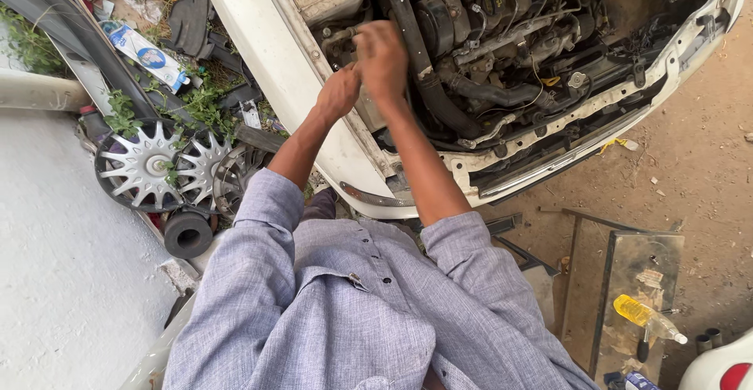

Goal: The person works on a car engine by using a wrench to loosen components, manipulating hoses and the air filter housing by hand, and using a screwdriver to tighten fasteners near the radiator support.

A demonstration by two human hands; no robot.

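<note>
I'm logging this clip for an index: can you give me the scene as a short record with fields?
setting: open engine bay of a white car, dirt ground
left hand: at the bay's edge, beside the right
right hand: over a part by a black hose; grip hidden
nearby: hubcaps on the left, yellow bottle on a metal stand
</note>
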